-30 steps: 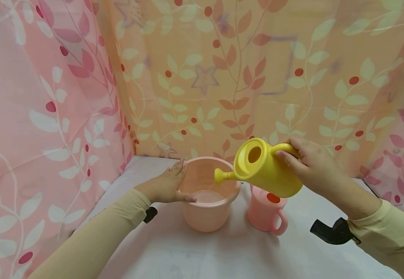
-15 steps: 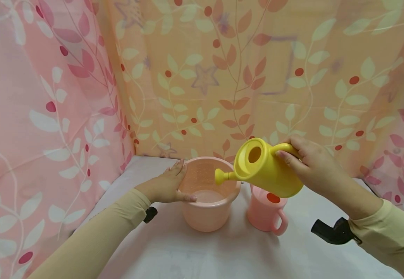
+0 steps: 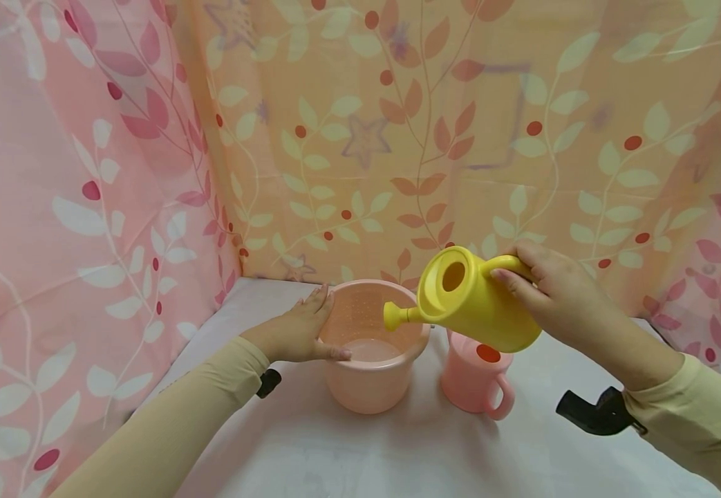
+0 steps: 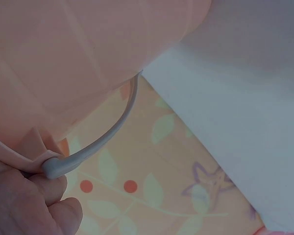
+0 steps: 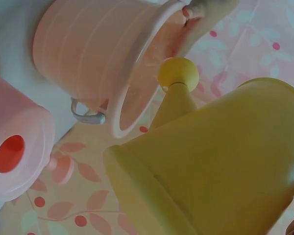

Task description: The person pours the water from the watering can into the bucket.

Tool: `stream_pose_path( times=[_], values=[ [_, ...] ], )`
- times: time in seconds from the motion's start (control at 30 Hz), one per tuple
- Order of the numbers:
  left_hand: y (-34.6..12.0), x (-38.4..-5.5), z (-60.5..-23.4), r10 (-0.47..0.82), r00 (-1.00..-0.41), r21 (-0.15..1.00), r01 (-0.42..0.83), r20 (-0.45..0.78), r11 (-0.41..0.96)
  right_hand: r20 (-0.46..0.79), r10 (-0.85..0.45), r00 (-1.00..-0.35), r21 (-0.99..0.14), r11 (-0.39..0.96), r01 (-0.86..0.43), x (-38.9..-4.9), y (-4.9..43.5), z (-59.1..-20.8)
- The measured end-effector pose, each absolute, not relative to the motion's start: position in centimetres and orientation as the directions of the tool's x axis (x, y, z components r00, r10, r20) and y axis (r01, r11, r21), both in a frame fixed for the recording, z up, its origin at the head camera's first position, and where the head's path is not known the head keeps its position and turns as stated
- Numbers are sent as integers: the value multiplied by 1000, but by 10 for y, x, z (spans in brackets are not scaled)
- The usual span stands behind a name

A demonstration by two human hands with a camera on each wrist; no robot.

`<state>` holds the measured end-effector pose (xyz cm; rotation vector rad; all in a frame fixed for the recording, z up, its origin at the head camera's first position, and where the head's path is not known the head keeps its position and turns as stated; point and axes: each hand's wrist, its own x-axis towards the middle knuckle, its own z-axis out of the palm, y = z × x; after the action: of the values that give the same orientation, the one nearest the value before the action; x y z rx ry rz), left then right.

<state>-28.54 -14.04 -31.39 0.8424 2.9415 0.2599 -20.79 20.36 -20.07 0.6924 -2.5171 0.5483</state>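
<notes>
My right hand [image 3: 565,304] grips the handle of a yellow watering can [image 3: 491,308], held up and tilted left. Its spout head [image 3: 392,316] hangs over the mouth of a peach-pink bucket [image 3: 369,389] standing on the table. My left hand [image 3: 292,333] holds the bucket's left rim, with the thumb lying over the near edge. In the left wrist view, curled fingers show under the rim beside the bucket's grey bail handle [image 4: 105,142]. No water shows leaving the spout. The bottom of the bucket is partly visible inside.
A pink watering can [image 3: 469,380] with a red-rimmed opening stands right of the bucket, below the yellow one. A white cloth covers the table [image 3: 360,456]. Leaf-patterned curtains [image 3: 335,138] close off the back and sides. Black wrist cameras [image 3: 593,411] hang under both sleeves.
</notes>
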Motion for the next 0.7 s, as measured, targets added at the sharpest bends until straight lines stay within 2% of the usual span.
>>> stream_pose_path(
  times=[0.7],
  values=[
    [-141,-284,-313,528,-849,183,515,-28,837,521,-378,-765,-242,794,-558,-207,205,-196]
  ],
)
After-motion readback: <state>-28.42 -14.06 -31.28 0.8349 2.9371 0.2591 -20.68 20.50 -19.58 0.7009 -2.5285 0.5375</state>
